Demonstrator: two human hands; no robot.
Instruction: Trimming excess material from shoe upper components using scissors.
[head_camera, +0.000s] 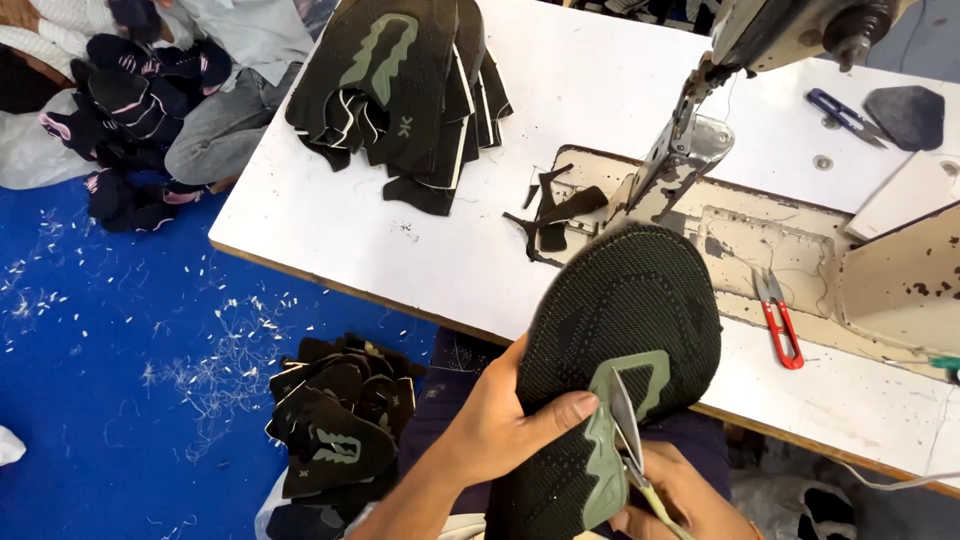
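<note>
Head view showed trimming under way: left hand (490, 425) fingers gripped the upper (620, 330), right hand (680, 500) fingers closed on snips (630, 450) at six o'clock, needing steady cuts along the grey patch (605, 450).

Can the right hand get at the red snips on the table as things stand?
Probably not right away: the right hand already holds a small cutter against the black knit shoe upper. The red snips lie uncovered on the table, path open.

We look down on a white counter (330, 215) with a worn wooden edge and a sewing machine (760, 60) set into its scuffed beige inset, standing on a bright blue floor (90, 330) littered with pale thread scraps under even light.
</note>
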